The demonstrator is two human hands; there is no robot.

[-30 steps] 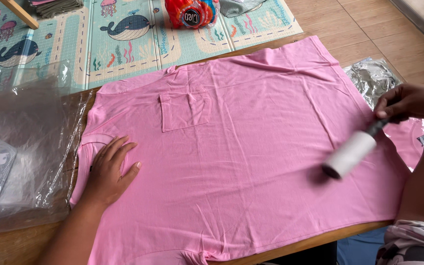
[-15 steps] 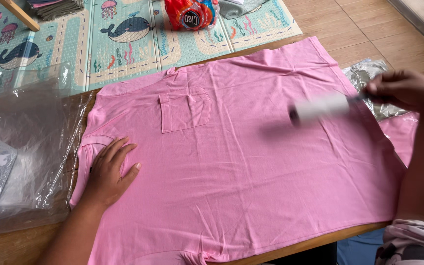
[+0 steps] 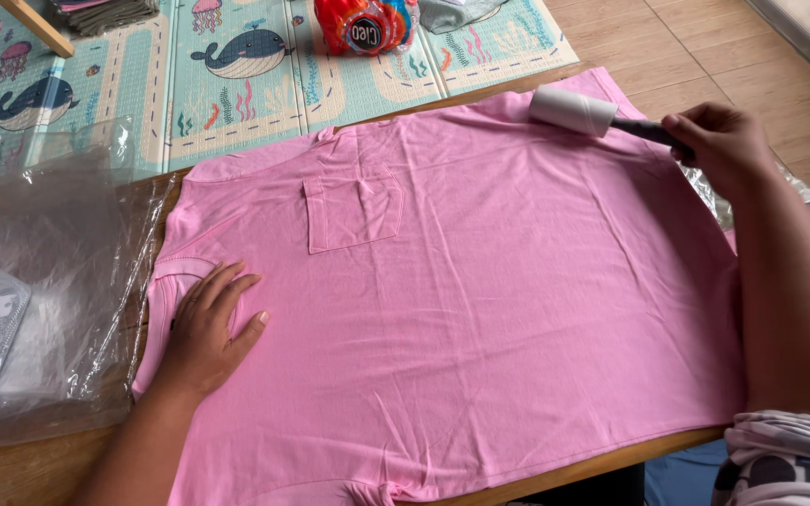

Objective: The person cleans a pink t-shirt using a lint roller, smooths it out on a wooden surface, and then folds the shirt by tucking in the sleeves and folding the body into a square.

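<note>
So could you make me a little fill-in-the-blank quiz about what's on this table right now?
1. The right hand holds a lint ____ by its dark handle.
2. The left hand lies flat on the ____ T-shirt.
3. The shirt's chest ____ lies between the two hands.
4. Left of the shirt lies a clear ____ bag.

Missing words: roller; pink; pocket; plastic

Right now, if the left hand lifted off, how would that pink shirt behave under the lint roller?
Pink T-shirt looks thin and floppy: fine wrinkles run across it, so it would likely bunch or drag with the lint roller. The left hand lies flat on it, probably anchoring it. It seems light and limp if lifted.
</note>
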